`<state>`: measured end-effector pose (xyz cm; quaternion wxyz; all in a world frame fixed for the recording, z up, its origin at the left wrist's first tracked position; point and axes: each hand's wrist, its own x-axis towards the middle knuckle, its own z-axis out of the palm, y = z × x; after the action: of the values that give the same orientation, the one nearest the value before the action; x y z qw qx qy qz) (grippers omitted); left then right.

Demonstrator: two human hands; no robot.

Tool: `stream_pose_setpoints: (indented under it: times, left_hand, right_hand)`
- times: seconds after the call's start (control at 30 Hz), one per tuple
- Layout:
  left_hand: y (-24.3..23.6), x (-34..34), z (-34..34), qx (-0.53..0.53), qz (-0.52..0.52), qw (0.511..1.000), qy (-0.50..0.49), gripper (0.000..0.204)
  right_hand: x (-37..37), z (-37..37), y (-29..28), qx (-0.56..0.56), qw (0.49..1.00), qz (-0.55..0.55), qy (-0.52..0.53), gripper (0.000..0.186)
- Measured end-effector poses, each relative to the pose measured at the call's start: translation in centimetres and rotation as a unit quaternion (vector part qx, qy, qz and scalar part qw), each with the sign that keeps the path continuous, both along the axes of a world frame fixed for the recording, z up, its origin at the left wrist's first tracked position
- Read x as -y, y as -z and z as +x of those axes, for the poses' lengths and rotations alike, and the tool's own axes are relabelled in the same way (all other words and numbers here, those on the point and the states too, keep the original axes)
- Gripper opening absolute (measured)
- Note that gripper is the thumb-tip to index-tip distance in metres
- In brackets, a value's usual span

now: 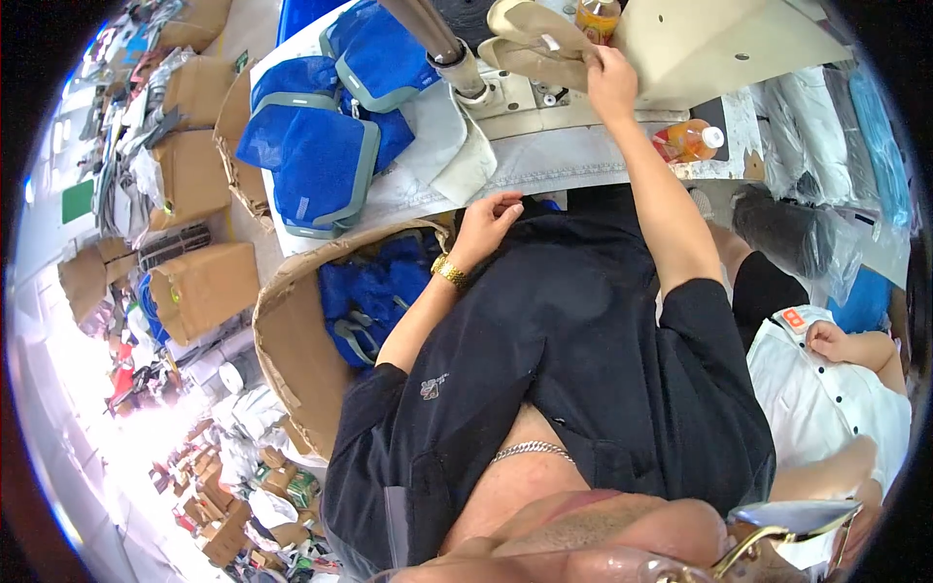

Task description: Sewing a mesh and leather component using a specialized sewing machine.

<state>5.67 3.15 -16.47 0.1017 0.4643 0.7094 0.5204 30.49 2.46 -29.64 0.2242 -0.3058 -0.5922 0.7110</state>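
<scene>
We have a white worktable (554,151) running under the cream machine (719,49), our landmark. To the right of the machine and nearer us sits a co-worker in a white shirt (841,389). Left of the machine and below table height stands a cardboard box (292,340) with blue pieces (364,291) in it; above, also left of the machine, grey-edged blue fabric panels (321,175) lie overlapping on the tabletop. Against the machine's left side is a tan rounded piece (535,49), and our right hand (612,87) has its fingers closed over the near right edge of that piece. Our left hand (491,228) rests at the table edge, on the machine's near left side, fingers loosely curled, with nothing visible in it. Just in front of the machine lies an orange drink bottle (688,143).

We judge the step in hand to be gripping or turning the tan piece; moving it calls for a steady right-hand hold.

We cannot tell whether the piece is separate or a machine part. Its far edge is cut off, our right thumb is hidden, and our left palm is unclear.
</scene>
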Motion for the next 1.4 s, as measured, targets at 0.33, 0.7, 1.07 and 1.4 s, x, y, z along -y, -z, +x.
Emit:
stream_pose_setpoints:
  times: [0.33,0.7,1.07,1.4]
  left_hand:
    - [15.9,14.6,6.2,0.065,-0.106,0.982,-0.146,0.026]
    - [25.3,30.8,20.9,0.301,-0.232,0.924,0.049,0.027]
    - [25.0,32.1,22.5,0.311,-0.193,0.928,0.064,0.026]
    - [14.9,26.1,13.9,0.140,-0.003,0.988,-0.066,0.032]
  right_hand:
    - [-3.5,9.6,14.7,0.216,0.966,0.124,-0.072,0.037]
    - [1.9,4.8,13.7,0.220,0.908,0.348,0.077,0.059]
    - [1.6,4.2,11.1,0.126,0.882,0.420,0.173,0.018]
    - [5.8,8.6,1.2,0.098,0.950,0.255,0.153,0.028]
